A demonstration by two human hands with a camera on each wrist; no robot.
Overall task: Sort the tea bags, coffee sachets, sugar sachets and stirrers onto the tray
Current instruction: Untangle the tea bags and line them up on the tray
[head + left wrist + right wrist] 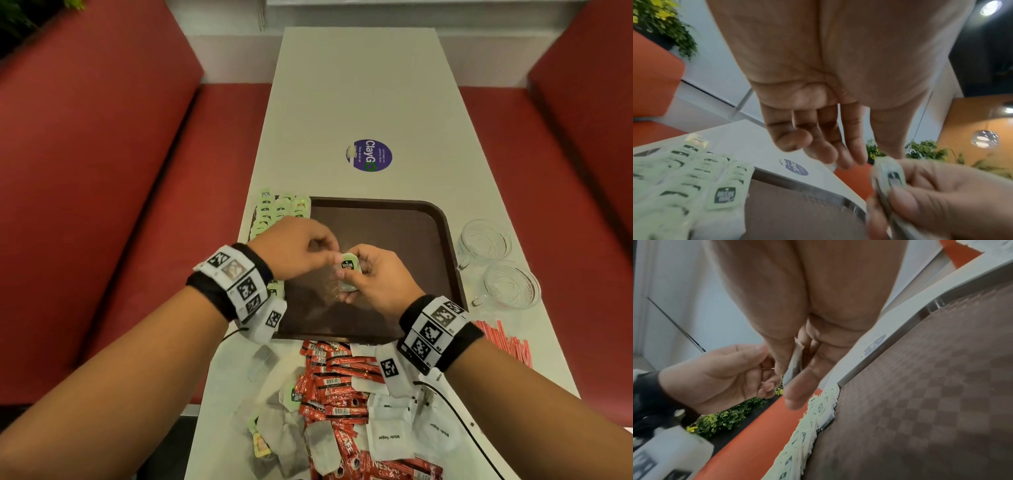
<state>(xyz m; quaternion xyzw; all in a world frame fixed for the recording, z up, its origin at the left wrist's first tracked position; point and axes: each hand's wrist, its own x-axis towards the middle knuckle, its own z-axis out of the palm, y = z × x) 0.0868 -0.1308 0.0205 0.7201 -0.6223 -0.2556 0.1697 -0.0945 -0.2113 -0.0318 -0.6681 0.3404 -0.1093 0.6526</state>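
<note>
Both hands meet above the brown tray [394, 233]. My right hand [373, 277] grips a tea bag [347, 269] with a green tag, upright between thumb and fingers; the same tea bag [892, 177] shows edge-on in the left wrist view. My left hand [301, 250] has curled fingers, and its thumb and forefinger pinch the bag's top edge. Rows of green-tagged tea bags [277, 209] lie along the tray's left side. In front of the tray lies a mixed pile: red coffee sachets [339, 377], white sugar sachets [390, 435] and loose tea bags [284, 431]. Red stirrers [503, 339] lie to the right.
Two glass cups [486, 240] [512, 286] stand right of the tray. A purple round sticker [369, 155] is on the white table beyond it. Red benches [102, 171] flank the table on both sides. A cable runs from my right wrist over the sugar sachets.
</note>
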